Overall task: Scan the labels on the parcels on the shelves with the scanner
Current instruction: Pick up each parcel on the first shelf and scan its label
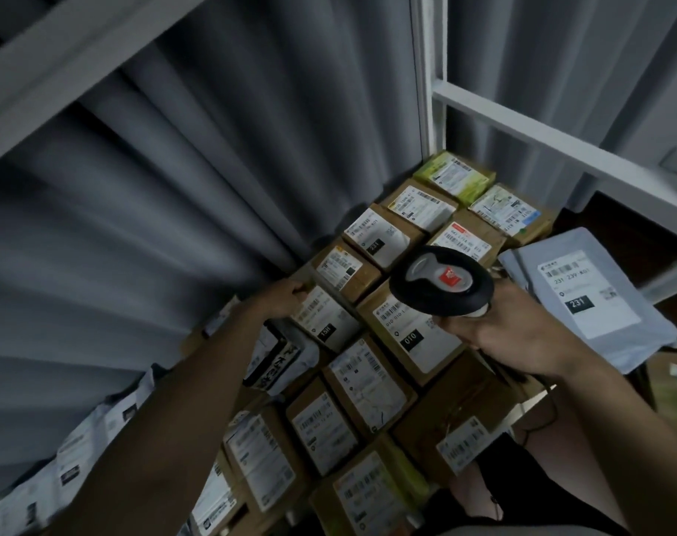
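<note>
The left hand [286,297] reaches to the back of the shelf, fingers curled over the far edge of a carton labelled 15H [323,317]; it should tip that label toward the light. To the right, the right hand [510,334] wraps the handle of the scanner [441,280], poised above the 010 box [414,338]; steady aim, square to the barcode, seems best; the grey mailer [596,295] lies furthest right.

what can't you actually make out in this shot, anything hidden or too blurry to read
Head view only:
- Scanner window and handle: turned away, the handle wrapped by the right hand.
- Label under the scanner: top part covered by it.
- Left hand fingertips: curled over the edge of a box, hidden.
- Small print on most labels: too blurred to read.
- Parcels at lower left: motion-blurred, partly behind the left arm.
</note>
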